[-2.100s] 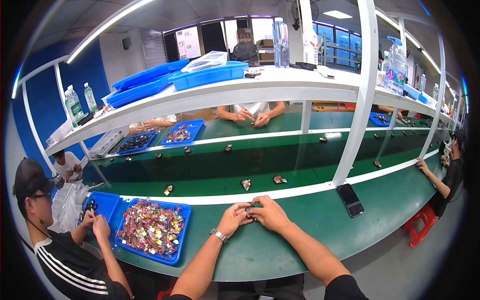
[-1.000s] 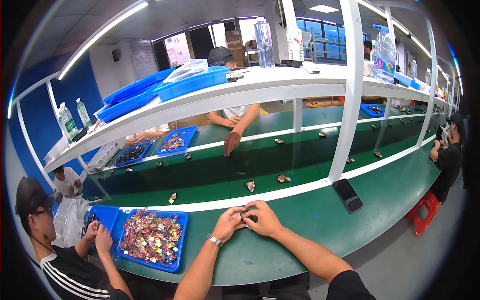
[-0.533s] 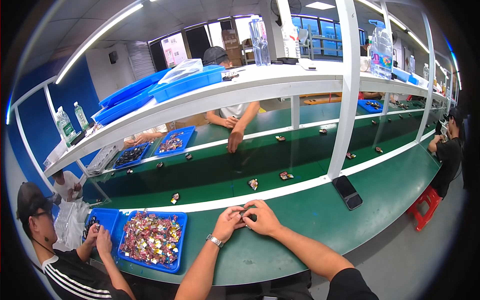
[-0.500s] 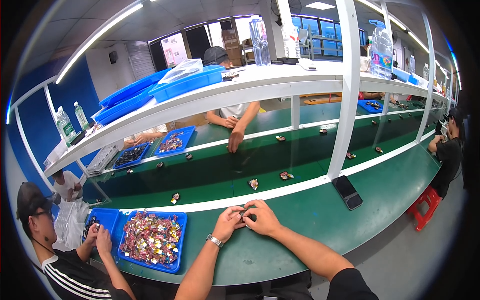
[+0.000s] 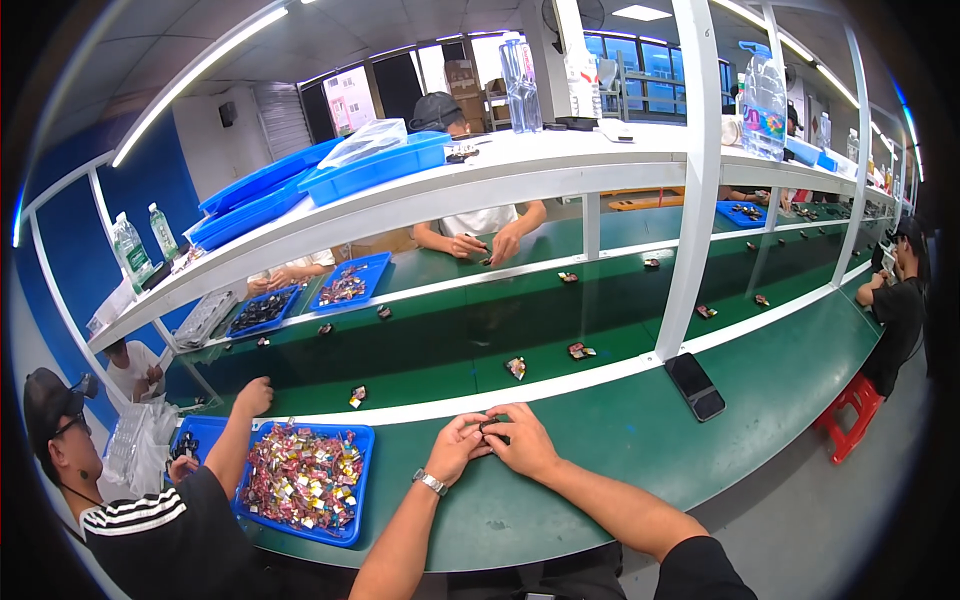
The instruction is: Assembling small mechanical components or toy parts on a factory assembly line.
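1. Unmoved since the earlier frame: left hand [image 5: 458, 447] and right hand [image 5: 522, 443], together on the green table [image 5: 620, 450].
2. Pinched between both sets of fingertips: small dark part [image 5: 492, 426], near the white strip [image 5: 420, 408].

You sit on a factory assembly line: a long green conveyor belt [image 5: 520, 330] carries small parts between facing rows of seated workers, with blue parts trays [image 5: 305, 480] on the green worktop [image 5: 620, 440] and a white shelf [image 5: 480, 180] overhead.
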`<action>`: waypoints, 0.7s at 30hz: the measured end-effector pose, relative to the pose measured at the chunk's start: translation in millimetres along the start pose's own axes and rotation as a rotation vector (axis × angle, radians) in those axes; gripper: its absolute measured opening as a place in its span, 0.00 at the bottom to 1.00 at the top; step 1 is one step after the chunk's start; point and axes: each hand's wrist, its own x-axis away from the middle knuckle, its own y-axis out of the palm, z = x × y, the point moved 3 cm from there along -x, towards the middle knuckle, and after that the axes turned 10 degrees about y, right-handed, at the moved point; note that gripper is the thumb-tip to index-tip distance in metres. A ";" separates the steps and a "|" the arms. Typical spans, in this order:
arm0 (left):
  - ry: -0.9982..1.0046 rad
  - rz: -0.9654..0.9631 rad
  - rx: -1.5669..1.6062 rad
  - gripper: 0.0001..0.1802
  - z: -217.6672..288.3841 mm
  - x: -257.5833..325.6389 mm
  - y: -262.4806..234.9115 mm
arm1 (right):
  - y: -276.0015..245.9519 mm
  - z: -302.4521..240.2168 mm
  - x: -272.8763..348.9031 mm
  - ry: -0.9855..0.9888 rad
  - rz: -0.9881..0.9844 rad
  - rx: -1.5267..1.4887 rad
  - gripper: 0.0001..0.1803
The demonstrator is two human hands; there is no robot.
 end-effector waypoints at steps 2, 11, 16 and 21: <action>0.018 0.016 -0.012 0.14 -0.6 1.0 0.0 | 0.9 -5.0 -0.5 -0.070 0.007 -0.006 0.08; 0.053 0.015 0.017 0.14 1.6 1.4 0.2 | -3.5 -3.6 -1.7 -0.035 0.010 -0.011 0.06; 0.051 0.029 0.013 0.15 0.4 0.6 0.1 | 0.8 1.5 -1.9 -0.013 0.005 -0.023 0.06; 0.051 0.028 0.023 0.15 -0.9 0.8 -2.1 | 1.1 2.4 -2.3 -0.009 -0.007 -0.041 0.06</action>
